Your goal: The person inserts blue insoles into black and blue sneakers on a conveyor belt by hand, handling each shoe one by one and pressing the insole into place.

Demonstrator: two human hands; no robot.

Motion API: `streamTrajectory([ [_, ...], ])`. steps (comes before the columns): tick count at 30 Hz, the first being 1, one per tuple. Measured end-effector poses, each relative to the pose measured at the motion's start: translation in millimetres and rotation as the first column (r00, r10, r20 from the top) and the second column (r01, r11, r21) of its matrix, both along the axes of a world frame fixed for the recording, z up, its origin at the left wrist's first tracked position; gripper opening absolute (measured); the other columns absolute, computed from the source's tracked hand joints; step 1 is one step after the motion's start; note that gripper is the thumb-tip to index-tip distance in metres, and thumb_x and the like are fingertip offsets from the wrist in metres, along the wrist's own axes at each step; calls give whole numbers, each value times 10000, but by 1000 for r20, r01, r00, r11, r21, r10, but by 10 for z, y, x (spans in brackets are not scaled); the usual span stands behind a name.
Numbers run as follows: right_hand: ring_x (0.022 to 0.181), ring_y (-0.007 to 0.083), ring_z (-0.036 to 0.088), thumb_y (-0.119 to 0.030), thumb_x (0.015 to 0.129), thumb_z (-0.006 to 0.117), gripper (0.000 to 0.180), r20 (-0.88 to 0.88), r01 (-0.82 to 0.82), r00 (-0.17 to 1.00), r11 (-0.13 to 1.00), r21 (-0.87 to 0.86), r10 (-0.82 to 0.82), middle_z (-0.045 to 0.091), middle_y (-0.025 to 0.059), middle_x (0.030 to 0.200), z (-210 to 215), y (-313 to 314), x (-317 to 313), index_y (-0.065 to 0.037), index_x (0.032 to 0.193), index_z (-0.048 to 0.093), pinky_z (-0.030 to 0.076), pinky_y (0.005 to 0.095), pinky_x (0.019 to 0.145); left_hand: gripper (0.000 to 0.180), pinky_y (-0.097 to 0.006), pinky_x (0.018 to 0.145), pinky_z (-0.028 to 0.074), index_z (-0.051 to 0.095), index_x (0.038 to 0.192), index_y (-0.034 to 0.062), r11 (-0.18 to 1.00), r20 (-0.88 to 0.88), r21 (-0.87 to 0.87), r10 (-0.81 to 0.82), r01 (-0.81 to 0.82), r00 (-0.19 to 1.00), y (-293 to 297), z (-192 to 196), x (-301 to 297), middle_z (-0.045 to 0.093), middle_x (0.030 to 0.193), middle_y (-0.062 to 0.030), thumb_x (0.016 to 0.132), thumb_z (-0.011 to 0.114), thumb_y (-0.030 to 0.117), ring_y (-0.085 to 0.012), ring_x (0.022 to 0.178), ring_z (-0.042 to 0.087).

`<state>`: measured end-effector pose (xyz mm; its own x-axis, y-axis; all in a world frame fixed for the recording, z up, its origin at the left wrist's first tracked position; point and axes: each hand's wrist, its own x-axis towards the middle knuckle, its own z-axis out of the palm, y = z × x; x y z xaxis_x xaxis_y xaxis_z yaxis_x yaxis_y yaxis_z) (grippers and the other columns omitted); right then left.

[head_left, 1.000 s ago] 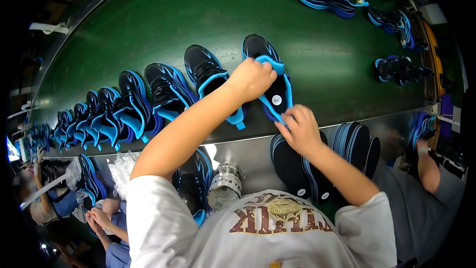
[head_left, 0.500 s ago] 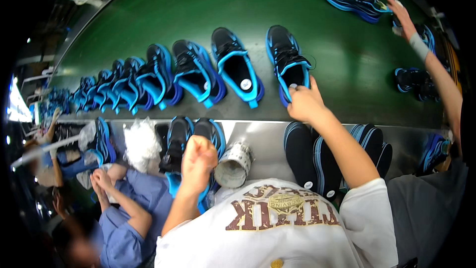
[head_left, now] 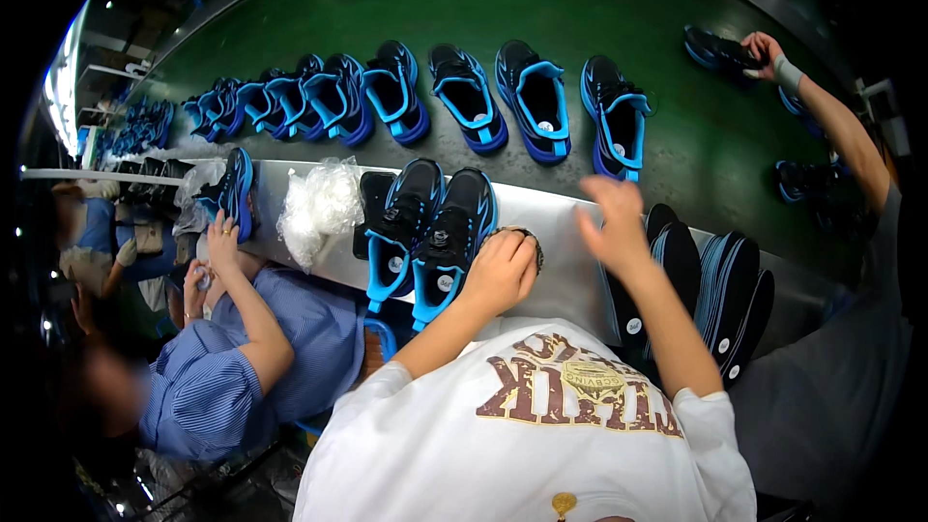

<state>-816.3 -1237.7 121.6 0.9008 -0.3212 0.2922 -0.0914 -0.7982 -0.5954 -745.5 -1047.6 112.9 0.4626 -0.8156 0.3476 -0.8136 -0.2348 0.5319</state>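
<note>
My left hand (head_left: 503, 269) has its fingers curled over a hollow, printed cylinder (head_left: 535, 244), which it mostly covers. To its left, a pair of black-and-blue sneakers (head_left: 454, 237) rests on the metal ledge. My right hand (head_left: 616, 220) hovers over the ledge with fingers apart and nothing visible in it. Just beyond it, a black-and-blue sneaker (head_left: 611, 87) stands on the green belt, a round white label inside. Right of that hand lie stacked black insoles (head_left: 725, 280) with blue stripes and round white labels.
More matching sneakers (head_left: 338, 101) line the green belt (head_left: 561, 0) to the left. Crumpled clear plastic (head_left: 324, 203) sits on the metal ledge (head_left: 565, 280). A co-worker in blue (head_left: 232, 367) sits at left. At far right another person's hand (head_left: 764, 53) holds a sneaker.
My right hand has left the sneaker on the belt and drawn back toward me. My left hand has moved right onto the cylinder. The view has shifted, and the belt sneakers appear farther right.
</note>
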Motion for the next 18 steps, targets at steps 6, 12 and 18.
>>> streamTrajectory([
  [6,903,230,551,-146,793,561,196,-98,119,991,921,371,-88,597,99,911,74,931,-765,-36,955,573,299,430,940,362,-401,800,381,493,1005,-5,993,60,113,-26,19,998,-51,118,-46,531,911,-155,651,534,52,-311,901,504],
  [12,784,206,593,-116,789,582,156,-127,695,694,612,379,-709,633,79,810,397,1056,-2409,-22,912,605,380,374,883,409,-416,731,399,508,1070,-23,991,160,63,-128,119,979,-128,57,-76,550,858,-174,675,537,79,-328,794,520],
  [18,818,173,580,-91,828,543,141,-56,909,122,89,407,-991,625,75,825,689,1685,-4316,-8,926,601,423,293,802,294,-447,708,380,568,1011,32,980,541,164,-182,110,821,-494,-131,-337,548,825,-153,760,498,167,-328,778,509],
])
